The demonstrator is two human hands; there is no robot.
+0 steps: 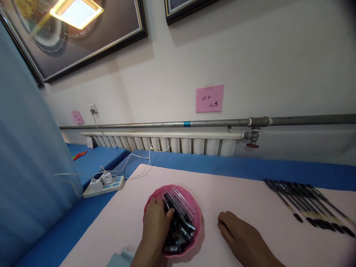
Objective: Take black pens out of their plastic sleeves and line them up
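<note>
My left hand [156,219] reaches into the left side of a round pink basket [197,237] with a wavy rim. Its thumb and fingers are bent round black pen parts [178,226]; the fingertips are partly hidden, so which piece they grip is unclear. Clear thin tubes [183,200] lie at the far side of the same basket. To the right of the basket, my right hand [241,235] rests low over the pink sheet with its fingers curled in. Whatever those fingers hold, if anything, is hidden.
A row of long thin black sticks [311,204] with yellowish bands and dark ends lies at the right. The pink sheet [116,222] covers a blue table [236,167]. A power strip [104,186] with white cables is at the left, near a blue curtain [30,155]. A radiator [183,144] stands behind.
</note>
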